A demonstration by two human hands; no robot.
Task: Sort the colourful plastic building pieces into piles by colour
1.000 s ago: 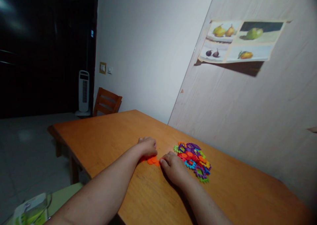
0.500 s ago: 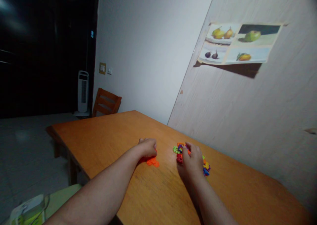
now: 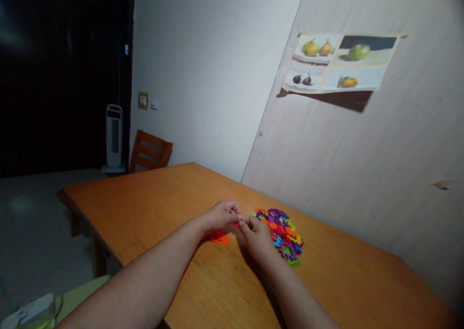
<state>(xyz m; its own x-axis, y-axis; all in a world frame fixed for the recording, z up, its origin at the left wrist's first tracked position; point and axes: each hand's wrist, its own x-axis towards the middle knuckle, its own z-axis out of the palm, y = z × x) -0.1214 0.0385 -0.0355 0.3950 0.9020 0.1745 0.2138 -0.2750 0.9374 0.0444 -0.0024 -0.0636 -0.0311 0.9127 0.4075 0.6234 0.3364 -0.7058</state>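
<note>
I see both hands meeting over the wooden table, about midway along its length and nearer the wall side. My left hand has its fingers curled in tight, tips touching a small red piece; I cannot tell whether it really grips the piece. My right hand is pinched closed on that same red piece from the other side, thumb and forefinger together. The piece sits between the two sets of fingertips, just above the tabletop.

A few orange pieces lie flat on the wood under the left wrist. Just beside the right hand, on its far side, the pile of pieces spreads out in purple, orange, blue, green and yellow, close to where the table meets the pale wall panel.

For room to move: the left half of the tabletop is bare wood out to its far corner, and the table's left edge runs down toward me under my left forearm. To the right of the pile more bare wood follows. A chair stands at the far end, with a tower fan behind it. A fruit poster hangs on the panel.

Only one container shows: a clear container low at the left corner, on a green surface below the table edge. It is too blurred for me to tell its contents.
</note>
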